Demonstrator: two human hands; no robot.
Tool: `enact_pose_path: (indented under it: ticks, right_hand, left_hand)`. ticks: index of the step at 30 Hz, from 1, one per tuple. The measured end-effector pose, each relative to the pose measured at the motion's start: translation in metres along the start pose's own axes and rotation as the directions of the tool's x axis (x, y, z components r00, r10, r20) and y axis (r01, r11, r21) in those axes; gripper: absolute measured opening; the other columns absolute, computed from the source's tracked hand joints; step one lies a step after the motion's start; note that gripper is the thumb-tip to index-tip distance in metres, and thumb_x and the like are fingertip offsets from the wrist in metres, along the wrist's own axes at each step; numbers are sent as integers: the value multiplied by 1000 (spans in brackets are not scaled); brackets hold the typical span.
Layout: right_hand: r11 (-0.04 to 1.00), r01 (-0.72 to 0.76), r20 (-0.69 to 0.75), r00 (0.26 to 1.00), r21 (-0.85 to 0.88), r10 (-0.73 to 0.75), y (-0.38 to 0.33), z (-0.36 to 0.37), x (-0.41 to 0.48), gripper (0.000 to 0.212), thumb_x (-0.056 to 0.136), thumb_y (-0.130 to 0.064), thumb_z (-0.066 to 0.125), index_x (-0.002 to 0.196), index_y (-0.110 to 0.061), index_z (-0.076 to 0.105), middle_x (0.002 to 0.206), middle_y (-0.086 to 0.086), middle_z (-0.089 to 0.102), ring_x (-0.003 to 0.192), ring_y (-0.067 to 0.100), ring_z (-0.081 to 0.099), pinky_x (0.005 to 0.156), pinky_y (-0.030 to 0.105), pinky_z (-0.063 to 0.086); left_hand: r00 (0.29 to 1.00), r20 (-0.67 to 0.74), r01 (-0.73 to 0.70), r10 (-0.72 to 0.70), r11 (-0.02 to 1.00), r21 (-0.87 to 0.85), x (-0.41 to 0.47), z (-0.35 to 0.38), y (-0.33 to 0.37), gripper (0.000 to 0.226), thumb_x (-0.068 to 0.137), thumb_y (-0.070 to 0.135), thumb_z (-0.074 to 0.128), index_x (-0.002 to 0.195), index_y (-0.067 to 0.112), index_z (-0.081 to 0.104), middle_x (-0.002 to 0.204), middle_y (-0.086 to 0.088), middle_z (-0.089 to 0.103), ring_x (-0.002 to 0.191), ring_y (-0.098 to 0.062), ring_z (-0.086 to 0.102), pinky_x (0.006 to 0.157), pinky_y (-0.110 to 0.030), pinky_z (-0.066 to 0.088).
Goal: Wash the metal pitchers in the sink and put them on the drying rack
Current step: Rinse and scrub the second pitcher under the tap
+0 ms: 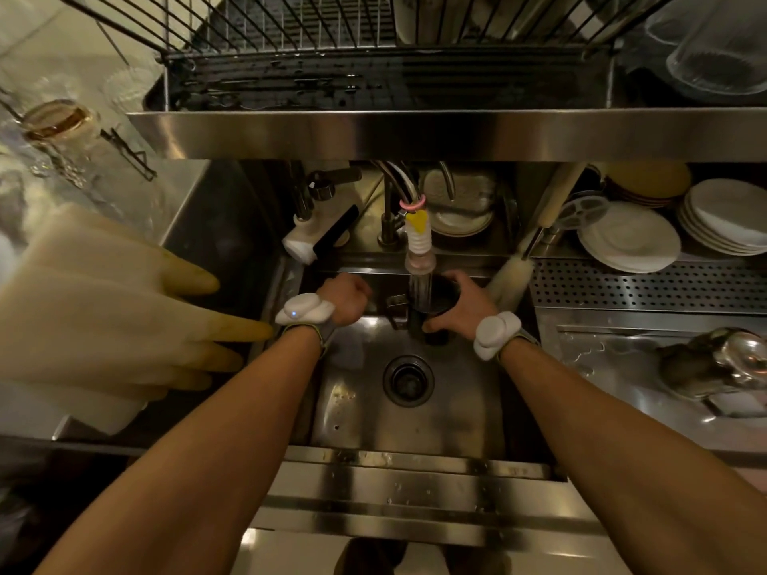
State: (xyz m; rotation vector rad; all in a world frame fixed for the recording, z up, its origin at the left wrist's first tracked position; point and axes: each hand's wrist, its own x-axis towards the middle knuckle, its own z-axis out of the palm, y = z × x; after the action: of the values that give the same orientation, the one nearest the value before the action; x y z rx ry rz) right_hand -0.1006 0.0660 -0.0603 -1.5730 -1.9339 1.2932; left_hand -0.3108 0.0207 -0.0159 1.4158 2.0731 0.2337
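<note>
Steel pitcher (pixel 433 302) under tap (pixel 419 242), my right fingers (pixel 454 280) wrapped round it; left fingers (pixel 359 290) curled at 9 o'clock, can't tell around what. Wet, might slip into sink (pixel 415 429).

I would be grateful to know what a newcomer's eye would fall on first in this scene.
First, the right hand gripping a dark metal pitcher under the running faucet, over the sink. Then the big pale rubber gloves looming at left, and white plates stacked at right.
</note>
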Motion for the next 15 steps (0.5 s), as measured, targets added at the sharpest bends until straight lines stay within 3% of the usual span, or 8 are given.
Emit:
enact_pose_path:
  ticks: [4,9,15]
  right_hand:
    - [1000,17,107,994,-16,-15,-3,6,-3,96,42,-31,89,126,-25,42,118,-2,59,110,20,56,83,27,45]
    - [999,8,22,1000,-42,-7,-1,0,-3,96,47,-23,90,129,-19,41,126,5,57,115,24,54,94,34,47]
    - [999,22,137,990,-42,-16,1,3,-5,95,46,-25,90,127,-23,41,124,1,58,114,21,55,87,27,44]
  left_hand:
    - [1000,-18,10,-10,1000,-12,3,-4,2,30,88,11,46,103,20,69,123,-7,64,114,-28,58,94,-31,44]
    - [1000,-23,5,-5,1000,-16,1,-5,1,29,88,11,46,101,21,69,122,-8,64,112,-28,58,94,-31,43]
    - [1000,0,18,-18,1000,-17,0,-4,-4,29,88,9,46,103,20,68,122,-8,64,112,-27,58,96,-32,45]
